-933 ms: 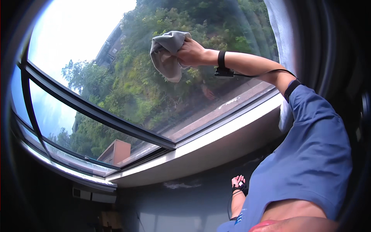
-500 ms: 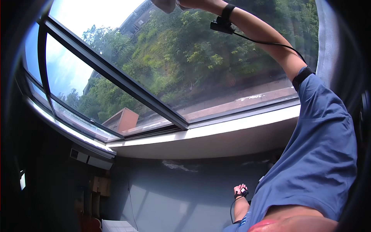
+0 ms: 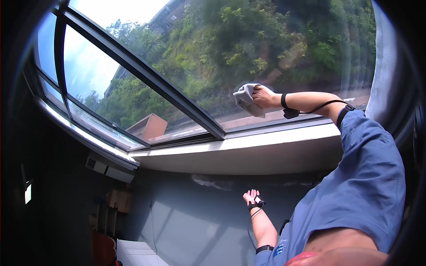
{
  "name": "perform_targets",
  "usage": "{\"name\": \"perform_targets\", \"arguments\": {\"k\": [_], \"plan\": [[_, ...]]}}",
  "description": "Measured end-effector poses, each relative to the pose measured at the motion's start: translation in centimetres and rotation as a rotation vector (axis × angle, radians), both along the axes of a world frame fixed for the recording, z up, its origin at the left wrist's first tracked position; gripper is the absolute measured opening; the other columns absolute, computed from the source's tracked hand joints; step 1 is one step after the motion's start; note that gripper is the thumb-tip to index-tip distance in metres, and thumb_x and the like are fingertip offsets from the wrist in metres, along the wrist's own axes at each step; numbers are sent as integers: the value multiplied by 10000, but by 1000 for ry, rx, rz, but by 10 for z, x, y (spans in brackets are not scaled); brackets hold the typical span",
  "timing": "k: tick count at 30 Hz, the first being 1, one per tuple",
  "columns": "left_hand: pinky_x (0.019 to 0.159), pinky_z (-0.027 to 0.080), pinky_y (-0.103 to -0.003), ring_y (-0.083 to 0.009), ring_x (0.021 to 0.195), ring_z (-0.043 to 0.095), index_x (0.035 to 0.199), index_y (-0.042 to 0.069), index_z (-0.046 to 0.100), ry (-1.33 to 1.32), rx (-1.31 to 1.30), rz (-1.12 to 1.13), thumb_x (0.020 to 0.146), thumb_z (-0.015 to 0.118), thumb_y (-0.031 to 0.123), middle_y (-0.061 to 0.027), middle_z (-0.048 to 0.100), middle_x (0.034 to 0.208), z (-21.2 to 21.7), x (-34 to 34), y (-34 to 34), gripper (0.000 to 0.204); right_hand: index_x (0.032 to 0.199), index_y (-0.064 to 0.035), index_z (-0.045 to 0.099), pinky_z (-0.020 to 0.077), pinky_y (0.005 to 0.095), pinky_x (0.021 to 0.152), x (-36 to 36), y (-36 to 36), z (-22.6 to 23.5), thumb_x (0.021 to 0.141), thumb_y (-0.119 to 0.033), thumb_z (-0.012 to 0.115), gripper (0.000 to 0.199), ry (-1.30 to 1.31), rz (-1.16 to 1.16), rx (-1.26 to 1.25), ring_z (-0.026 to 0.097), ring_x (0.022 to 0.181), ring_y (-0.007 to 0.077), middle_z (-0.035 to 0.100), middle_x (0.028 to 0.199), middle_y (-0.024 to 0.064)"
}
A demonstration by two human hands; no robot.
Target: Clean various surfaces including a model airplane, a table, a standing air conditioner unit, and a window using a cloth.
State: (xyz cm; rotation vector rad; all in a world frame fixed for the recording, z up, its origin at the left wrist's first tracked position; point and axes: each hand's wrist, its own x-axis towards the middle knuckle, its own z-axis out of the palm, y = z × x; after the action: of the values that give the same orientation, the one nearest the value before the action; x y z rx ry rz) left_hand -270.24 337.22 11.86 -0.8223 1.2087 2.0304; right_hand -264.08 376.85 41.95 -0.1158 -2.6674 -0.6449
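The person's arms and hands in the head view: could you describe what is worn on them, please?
The right hand is bare, with a black wrist strap carrying a small black unit and a thin black cable running to a black band at the blue short sleeve. The left hand is bare too, with a similar black strap, a cable and a black band.

grey cloth (image 3: 245, 98), blue sleeve (image 3: 361, 177), dark window frame (image 3: 146, 75)
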Motion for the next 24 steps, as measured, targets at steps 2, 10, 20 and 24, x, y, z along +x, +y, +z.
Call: {"name": "perform_targets", "arguments": {"k": [2,10,20,24], "plan": [[845,482,-447,-256,985,541,1187,83,420,-25,-41,20,872,354,300,-115,500,1170,-4,-15,-13,388,915,-174,664,284,356,982,-1,-2,54,696,-240,600,237,11,-77,-39,514,1052,163,622,950,-26],[683,496,-374,-210,774,535,1101,70,428,-180,25,84,853,321,289,-123,526,1053,-67,-8,-45,348,1168,-209,572,312,380,974,31,7,324,757,-235,578,411,780,-54,337,500,1085,212,593,1061,20],[621,450,-397,-290,674,595,876,-48,598,230,-775,-9,715,408,127,-120,611,723,-85,-42,-54,304,1082,-118,580,333,456,930,-82,-103,406,721,-147,593,363,1242,380,212,455,1102,313,545,1107,90],[874,430,-454,-354,1035,511,1094,24,508,509,-1062,-469,793,483,254,-216,509,1102,-16,-55,47,380,1048,-82,583,341,487,913,-109,-76,316,706,-112,599,343,923,318,235,437,1109,354,525,1126,117]]}}
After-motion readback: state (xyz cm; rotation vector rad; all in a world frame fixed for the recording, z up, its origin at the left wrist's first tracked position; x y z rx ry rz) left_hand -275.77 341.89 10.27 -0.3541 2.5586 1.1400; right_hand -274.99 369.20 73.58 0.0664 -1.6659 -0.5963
